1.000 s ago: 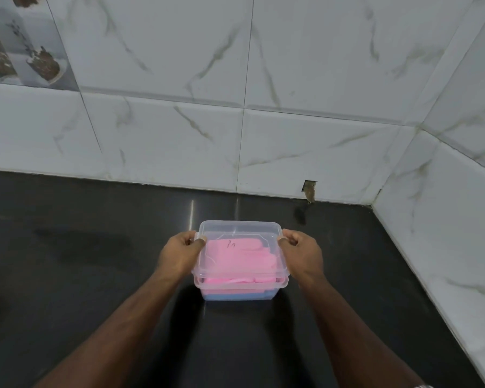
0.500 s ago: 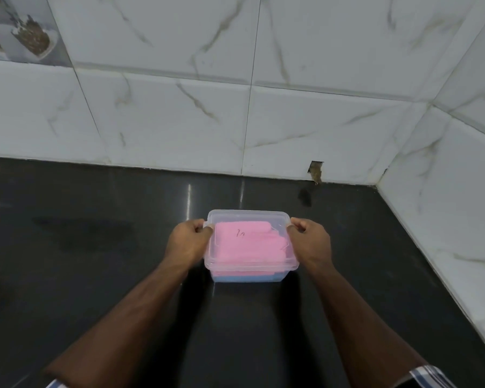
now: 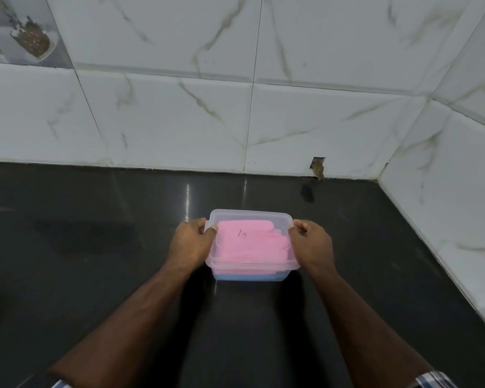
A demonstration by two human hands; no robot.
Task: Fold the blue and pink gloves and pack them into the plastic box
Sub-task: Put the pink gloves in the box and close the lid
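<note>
- On the black counter (image 3: 95,275), your left hand (image 3: 192,243) clamps the plastic box (image 3: 249,271) at its left rim.
- Your right hand (image 3: 312,245) grips the right rim likewise.
- Pink glove (image 3: 249,242) lies atop blue glove (image 3: 244,276) inside.

Both hands, left hand (image 3: 191,243) and right hand (image 3: 312,243), grip the lidded plastic box (image 3: 280,268) (pink glove (image 3: 252,245) above blue glove (image 3: 244,276)) on the dark tabletop (image 3: 95,261).

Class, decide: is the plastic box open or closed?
Closed. A clear lid covers the plastic box, with the pink glove showing through it.
</note>
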